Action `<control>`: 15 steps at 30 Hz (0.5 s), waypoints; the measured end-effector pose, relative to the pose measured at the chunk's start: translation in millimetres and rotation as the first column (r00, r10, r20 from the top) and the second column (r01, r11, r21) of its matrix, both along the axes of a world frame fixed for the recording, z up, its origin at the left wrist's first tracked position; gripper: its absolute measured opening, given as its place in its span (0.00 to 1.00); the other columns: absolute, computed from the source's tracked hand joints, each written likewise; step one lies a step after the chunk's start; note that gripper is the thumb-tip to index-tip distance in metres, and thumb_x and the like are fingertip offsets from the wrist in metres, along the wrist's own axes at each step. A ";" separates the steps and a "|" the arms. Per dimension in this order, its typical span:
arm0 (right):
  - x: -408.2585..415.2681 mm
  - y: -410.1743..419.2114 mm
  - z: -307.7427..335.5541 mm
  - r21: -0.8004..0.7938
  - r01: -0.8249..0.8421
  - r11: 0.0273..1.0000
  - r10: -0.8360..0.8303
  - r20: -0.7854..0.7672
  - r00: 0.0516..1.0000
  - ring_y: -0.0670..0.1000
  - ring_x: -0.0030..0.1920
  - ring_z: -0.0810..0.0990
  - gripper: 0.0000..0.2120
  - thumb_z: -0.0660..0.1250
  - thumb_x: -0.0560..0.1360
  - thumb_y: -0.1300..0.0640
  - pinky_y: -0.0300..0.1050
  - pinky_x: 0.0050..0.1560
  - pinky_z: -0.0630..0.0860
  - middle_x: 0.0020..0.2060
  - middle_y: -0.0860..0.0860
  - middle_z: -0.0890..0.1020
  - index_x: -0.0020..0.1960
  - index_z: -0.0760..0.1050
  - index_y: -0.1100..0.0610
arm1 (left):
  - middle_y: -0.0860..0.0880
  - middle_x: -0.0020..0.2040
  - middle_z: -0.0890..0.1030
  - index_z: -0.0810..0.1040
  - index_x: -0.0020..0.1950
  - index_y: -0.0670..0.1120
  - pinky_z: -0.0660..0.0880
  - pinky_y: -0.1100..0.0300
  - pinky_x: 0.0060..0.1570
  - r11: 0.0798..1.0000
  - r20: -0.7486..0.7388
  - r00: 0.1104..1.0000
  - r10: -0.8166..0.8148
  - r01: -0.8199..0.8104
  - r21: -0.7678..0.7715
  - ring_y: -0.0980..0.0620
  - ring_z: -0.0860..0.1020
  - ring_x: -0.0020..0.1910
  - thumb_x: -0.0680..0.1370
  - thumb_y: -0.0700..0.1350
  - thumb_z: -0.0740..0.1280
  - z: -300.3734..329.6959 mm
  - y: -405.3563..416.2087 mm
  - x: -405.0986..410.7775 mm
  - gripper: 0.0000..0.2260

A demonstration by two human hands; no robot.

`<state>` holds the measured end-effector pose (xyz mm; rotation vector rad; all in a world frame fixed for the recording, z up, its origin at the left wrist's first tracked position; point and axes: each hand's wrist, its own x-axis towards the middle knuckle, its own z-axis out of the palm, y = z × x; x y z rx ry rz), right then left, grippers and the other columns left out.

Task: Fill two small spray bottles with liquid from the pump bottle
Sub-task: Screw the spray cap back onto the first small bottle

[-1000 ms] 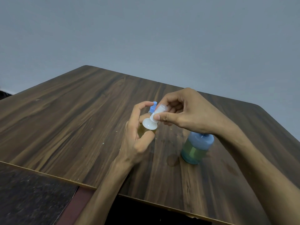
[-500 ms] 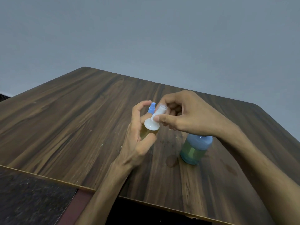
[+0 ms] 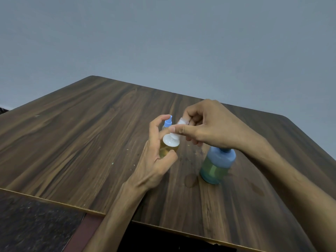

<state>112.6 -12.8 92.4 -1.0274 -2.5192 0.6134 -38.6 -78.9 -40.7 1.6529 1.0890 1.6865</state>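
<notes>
My left hand [image 3: 154,160] grips a small clear bottle [image 3: 168,150] holding yellow liquid, raised a little above the table. My right hand [image 3: 205,128] pinches the white spray top [image 3: 171,140] that sits on this bottle's neck, thumb in front and fingers behind. A second small bottle shows only its blue spray head [image 3: 168,122] just behind my left fingers; its body is hidden. The pump bottle [image 3: 216,166], blue above and green-tinted below, stands on the table under my right wrist, which hides its pump head.
The dark wood table [image 3: 81,142] has its near edge [image 3: 54,201] close to me, with floor below left. A wet patch [image 3: 190,180] lies beside the pump bottle. A plain grey wall is behind.
My right fingers have shifted slightly on the white spray top. Both hands and the small bottle stay in nearly the same place. The pump bottle has not moved.
</notes>
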 end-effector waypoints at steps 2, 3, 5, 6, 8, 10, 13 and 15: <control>-0.4 0.3 -4.2 0.108 0.033 0.994 -0.035 0.017 0.999 0.54 0.32 0.83 0.25 0.76 0.76 0.37 0.55 0.39 0.83 0.31 0.54 0.84 0.40 0.84 0.60 | 0.60 0.49 0.86 0.61 0.78 0.49 0.75 0.68 0.50 1.000 0.004 1.000 0.000 0.000 0.006 0.58 0.80 0.42 0.74 0.33 0.61 0.7 0.4 0.9 0.33; 0.6 0.7 -4.3 0.145 0.036 0.989 -0.041 0.031 0.999 0.52 0.32 0.82 0.24 0.76 0.76 0.36 0.53 0.39 0.81 0.32 0.53 0.84 0.41 0.84 0.58 | 0.57 0.50 0.86 0.61 0.78 0.50 0.76 0.66 0.50 1.000 0.011 1.000 0.002 -0.002 -0.001 0.56 0.80 0.42 0.74 0.34 0.61 0.3 1.0 1.0 0.33; 4.5 0.4 1.5 0.126 -0.012 0.992 0.007 0.040 0.999 0.44 0.36 0.83 0.16 0.78 0.74 0.37 0.46 0.42 0.80 0.37 0.46 0.86 0.50 0.85 0.49 | 0.47 0.49 0.84 0.60 0.79 0.51 0.74 0.65 0.47 1.000 0.008 1.000 0.010 -0.010 -0.015 0.55 0.77 0.40 0.74 0.34 0.61 -0.2 1.9 0.0 0.34; 6.8 0.1 5.6 0.095 -0.064 0.993 0.060 0.050 0.997 0.44 0.39 0.84 0.13 0.79 0.75 0.41 0.42 0.43 0.81 0.40 0.43 0.87 0.54 0.85 0.47 | 0.43 0.48 0.82 0.60 0.79 0.50 0.73 0.64 0.46 1.000 0.001 1.000 0.010 -0.010 -0.023 0.55 0.75 0.39 0.74 0.35 0.61 -0.5 2.1 -0.2 0.34; 9.3 1.4 10.7 0.069 -0.169 0.983 0.163 0.089 0.983 0.46 0.42 0.85 0.07 0.79 0.77 0.51 0.43 0.45 0.82 0.43 0.43 0.87 0.55 0.86 0.47 | 0.44 0.47 0.81 0.60 0.79 0.50 0.73 0.64 0.45 1.000 -0.006 1.000 0.005 -0.005 -0.028 0.55 0.75 0.39 0.74 0.35 0.62 -1.5 2.8 -0.1 0.34; 7.9 2.4 10.9 0.090 -0.182 0.979 0.171 0.124 0.978 0.48 0.41 0.85 0.01 0.78 0.78 0.53 0.50 0.45 0.83 0.40 0.46 0.87 0.50 0.86 0.49 | 0.40 0.46 0.81 0.60 0.80 0.51 0.73 0.63 0.45 1.000 -0.025 1.000 0.009 -0.010 -0.024 0.52 0.74 0.38 0.74 0.35 0.61 -2.8 3.8 -0.6 0.34; 2.0 4.7 5.8 0.152 -0.118 0.981 0.095 0.154 0.984 0.50 0.32 0.80 0.16 0.76 0.79 0.44 0.50 0.37 0.77 0.31 0.50 0.84 0.40 0.84 0.54 | 0.35 0.46 0.80 0.60 0.80 0.51 0.72 0.64 0.45 1.000 -0.028 1.000 0.014 -0.015 -0.027 0.48 0.72 0.37 0.74 0.35 0.60 -3.0 3.7 -1.5 0.34; 0.8 4.8 3.8 0.221 -0.094 0.971 0.057 0.169 0.984 0.49 0.29 0.75 0.23 0.74 0.78 0.38 0.46 0.33 0.70 0.28 0.52 0.80 0.37 0.82 0.56 | 0.40 0.46 0.81 0.61 0.79 0.52 0.73 0.64 0.46 1.000 -0.011 1.000 0.014 -0.014 -0.018 0.49 0.73 0.38 0.74 0.35 0.61 -2.8 2.7 -0.6 0.34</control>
